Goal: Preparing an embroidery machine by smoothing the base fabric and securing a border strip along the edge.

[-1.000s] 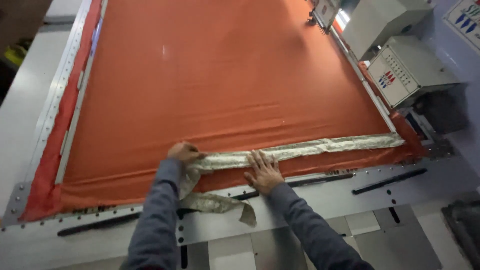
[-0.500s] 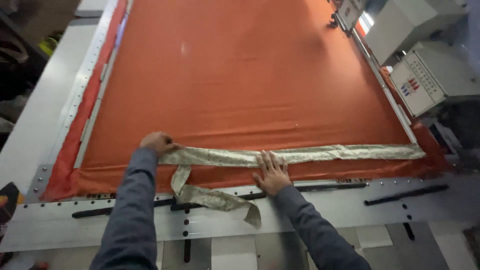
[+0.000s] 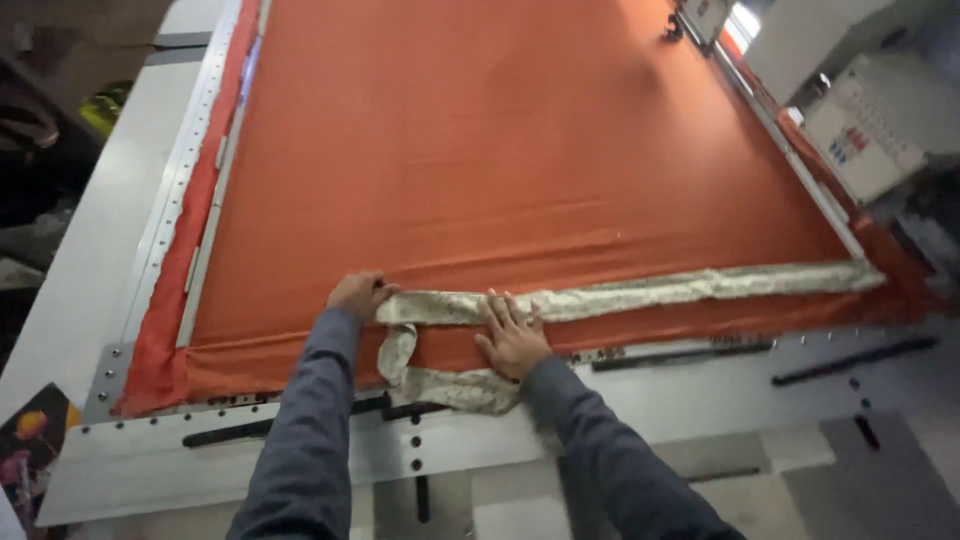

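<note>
Our left hand (image 3: 358, 294) pinches the near end of a pale patterned fabric strip (image 3: 640, 295); right hand (image 3: 512, 335) lies flat on it, fingers spread. Strip runs along the near edge of orange cloth (image 3: 500, 140) stretched on the counter (image 3: 700, 400); loose tail loops below.

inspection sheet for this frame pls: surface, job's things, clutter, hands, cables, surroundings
Surface: grey metal frame table with bolt holes and black slot bars along the near rail.
Job's things: orange fabric stretched flat across the frame; pale patterned strip laid along its near edge, its left end looped down over the rail.
Clutter: nothing seen.
Hands: left hand grips the strip's left end; right hand pressed flat on the strip, fingers spread.
Cables: nothing seen.
Surroundings: grey control box with buttons at right; dark floor at left.
</note>
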